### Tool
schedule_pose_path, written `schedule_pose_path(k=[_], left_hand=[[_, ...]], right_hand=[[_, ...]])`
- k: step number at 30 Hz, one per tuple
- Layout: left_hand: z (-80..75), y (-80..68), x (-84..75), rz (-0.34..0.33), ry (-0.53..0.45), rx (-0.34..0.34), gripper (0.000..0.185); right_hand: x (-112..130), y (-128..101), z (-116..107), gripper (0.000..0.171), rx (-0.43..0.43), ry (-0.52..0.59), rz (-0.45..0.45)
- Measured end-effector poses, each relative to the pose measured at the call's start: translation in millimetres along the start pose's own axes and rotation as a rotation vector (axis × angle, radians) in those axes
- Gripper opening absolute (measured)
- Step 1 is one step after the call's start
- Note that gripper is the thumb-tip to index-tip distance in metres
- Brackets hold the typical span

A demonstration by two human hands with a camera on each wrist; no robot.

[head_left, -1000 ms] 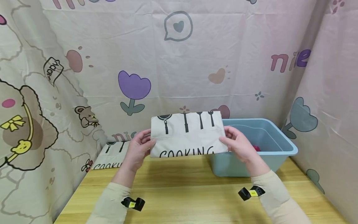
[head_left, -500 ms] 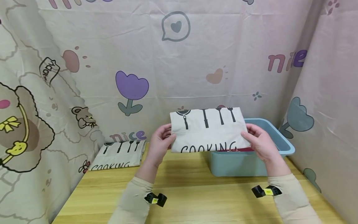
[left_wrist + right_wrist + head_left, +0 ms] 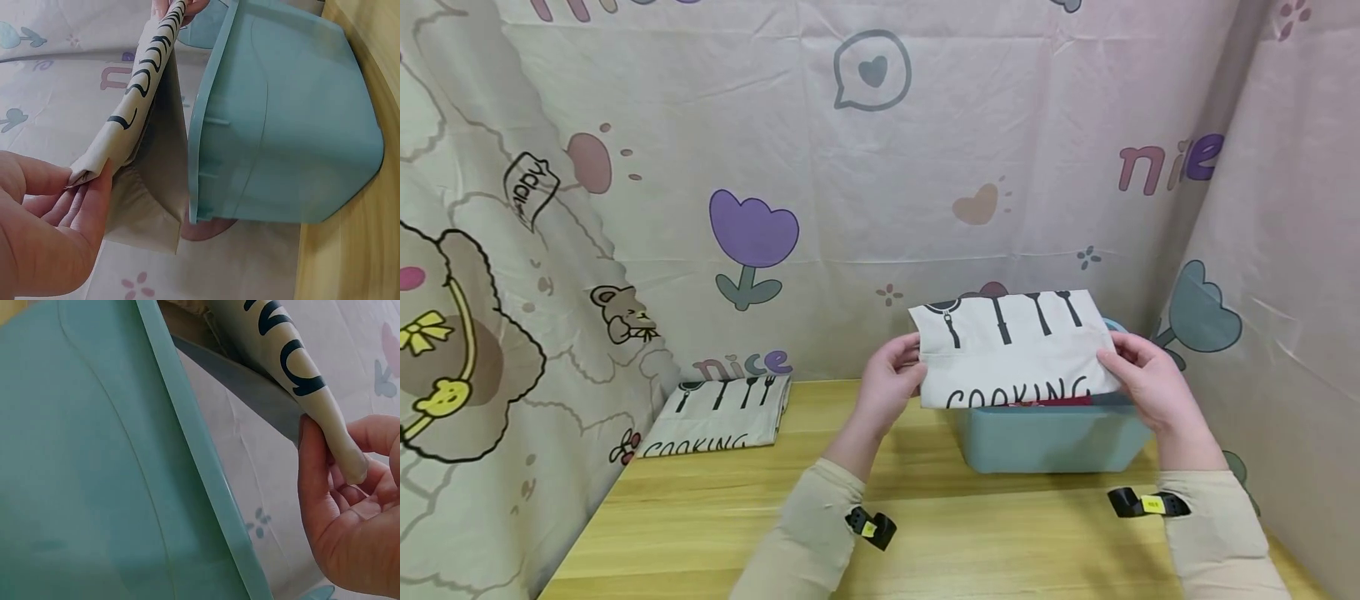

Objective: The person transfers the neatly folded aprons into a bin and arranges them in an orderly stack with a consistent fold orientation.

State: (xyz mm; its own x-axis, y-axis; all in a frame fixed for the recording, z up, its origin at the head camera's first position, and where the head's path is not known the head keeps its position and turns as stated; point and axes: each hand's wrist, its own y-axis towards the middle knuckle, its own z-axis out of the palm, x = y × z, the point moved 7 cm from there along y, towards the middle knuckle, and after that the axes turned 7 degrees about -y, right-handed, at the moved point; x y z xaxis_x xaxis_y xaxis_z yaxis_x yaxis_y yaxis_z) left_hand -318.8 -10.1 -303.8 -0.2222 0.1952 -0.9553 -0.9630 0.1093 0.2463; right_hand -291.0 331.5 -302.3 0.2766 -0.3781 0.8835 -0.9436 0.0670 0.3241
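A folded white cloth (image 3: 1011, 358), printed with black kitchen utensils and the word COOKING, hangs in the air between both hands. The left hand (image 3: 889, 390) pinches its left edge, and the right hand (image 3: 1156, 387) grips the opposite edge, thumbs on the printed face. Below and behind the cloth stands a light blue plastic bin (image 3: 1052, 442); the cloth hides most of its opening. In the left wrist view, the bin's rim (image 3: 203, 119) is close beside a hanging flap of the cloth (image 3: 153, 206). Something red (image 3: 1063, 402) shows in the bin under the cloth's lower edge.
A second folded cloth (image 3: 718, 417) with the same print lies at the left back of the wooden table (image 3: 760, 517). A patterned curtain (image 3: 820, 125) encloses the back and sides. Black straps with small cameras sit on both sleeves.
Both hands have carried the cloth from the middle to the right, so that it now hangs over the bin. The other folded cloth has come fully into sight and stays put.
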Motion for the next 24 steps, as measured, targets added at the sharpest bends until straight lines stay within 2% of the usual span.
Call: schedule_pose_path(k=[6,11,16,22,24], left_hand=[[18.4,8.1,2.1,-0.005,0.045,-0.023,0.044],[33.3,15.2,5.8,0.013,0.125,-0.035,0.042],[42.8,21.3,11.4,0.002,0.176,-0.054,0.042],[51.2,26.9,15.3,-0.014,0.195,-0.068,0.042],[54.2,28.6,15.6,-0.012,0.204,-0.068,0.041]], right_hand=[[-9,2,-18,0.020,-0.039,-0.063,0.014],[-13,2,-30,0.019,-0.101,-0.130,0.012],[-18,2,-36,0.022,-0.129,-0.207,0.020],[-25,4,-41,0.031,-0.134,-0.208,0.054],[-29,5,-42,0.028,-0.133,-0.200,0.075]])
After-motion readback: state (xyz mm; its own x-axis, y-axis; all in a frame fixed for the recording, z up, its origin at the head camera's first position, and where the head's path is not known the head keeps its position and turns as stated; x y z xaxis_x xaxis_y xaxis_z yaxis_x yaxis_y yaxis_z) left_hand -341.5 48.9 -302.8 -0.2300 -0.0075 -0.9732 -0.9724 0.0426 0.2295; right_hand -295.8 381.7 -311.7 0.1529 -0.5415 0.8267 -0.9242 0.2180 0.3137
